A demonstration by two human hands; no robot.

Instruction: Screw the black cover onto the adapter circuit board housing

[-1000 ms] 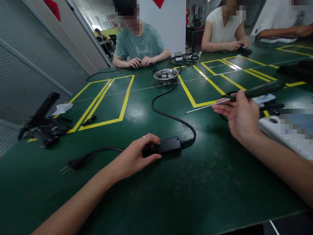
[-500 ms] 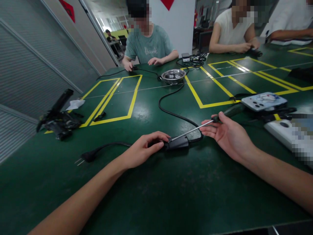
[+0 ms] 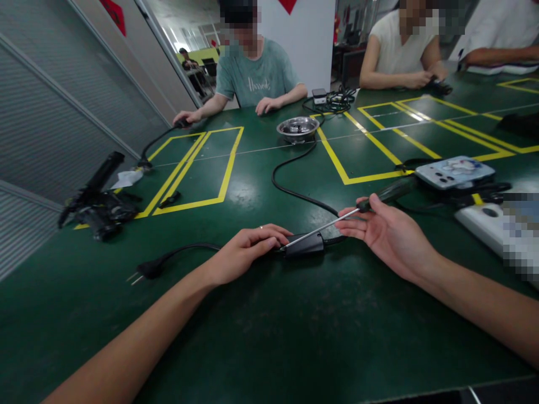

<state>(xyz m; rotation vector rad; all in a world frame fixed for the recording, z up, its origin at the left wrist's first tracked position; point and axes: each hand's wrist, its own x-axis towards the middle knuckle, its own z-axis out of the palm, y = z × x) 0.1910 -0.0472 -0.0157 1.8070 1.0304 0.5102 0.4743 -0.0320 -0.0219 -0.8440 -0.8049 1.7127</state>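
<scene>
A small black power adapter [image 3: 306, 247] lies on the green table in front of me. My left hand [image 3: 242, 252] has its fingers closed round the adapter's left end, where the cord comes out. From there the cord runs left to a two-pin plug [image 3: 150, 269]. Between the thumb and fingers of my right hand [image 3: 389, 235] is a screwdriver [image 3: 324, 226] with a dark handle and long steel shaft. It slants down to the left across the adapter, its tip at the left end by my left fingertips. A black cable [image 3: 290, 192] curves away from the adapter's right end.
A steel bowl [image 3: 298, 129] with small items stands farther back. To the right are a phone [image 3: 455, 171] and a white object [image 3: 484, 224]. Black gear [image 3: 99, 207] lies at left. Across the table, a co-worker's hand [image 3: 187, 118] holds a cable end.
The screwdriver and my right hand have shifted slightly left, bringing the tip to the adapter's left end. Across the table, a co-worker's hand has moved left with a cable.
</scene>
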